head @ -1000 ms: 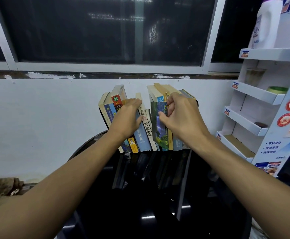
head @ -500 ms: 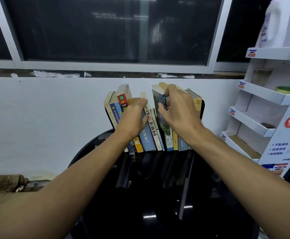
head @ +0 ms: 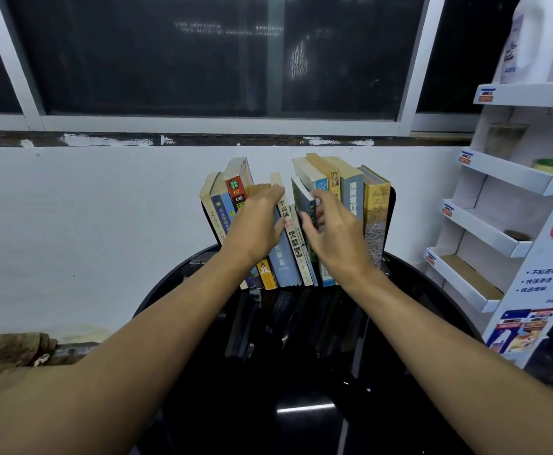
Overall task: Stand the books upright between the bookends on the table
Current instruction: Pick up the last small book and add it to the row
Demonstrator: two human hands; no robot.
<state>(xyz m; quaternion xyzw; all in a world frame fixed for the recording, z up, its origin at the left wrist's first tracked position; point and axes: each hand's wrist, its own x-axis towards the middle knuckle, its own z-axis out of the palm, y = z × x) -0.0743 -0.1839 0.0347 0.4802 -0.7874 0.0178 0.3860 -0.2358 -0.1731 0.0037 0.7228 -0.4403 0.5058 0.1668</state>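
A row of books stands at the back of the round black table [head: 301, 405], between a black bookend on the left [head: 210, 224] and one on the right [head: 390, 218]. The left group of books [head: 235, 192] leans left and the right group [head: 350, 198] stands upright. My left hand [head: 255, 224] holds the tops of the yellow and blue books, with its fingertips reaching the white-spined book [head: 289, 231]. My right hand [head: 332, 234] pinches the fore edge of a dark green book [head: 303, 200], which stands tilted in the gap between the groups.
A white cardboard display shelf [head: 498, 178] stands close on the right, with a white jug [head: 528, 37] on top. The white wall and a dark window are right behind the books. The glossy tabletop mirrors the books.
My right hand has slid down from the book tops to the middle of the dark green book, which now sits lower in the gap. My left hand has stayed on the leaning books.
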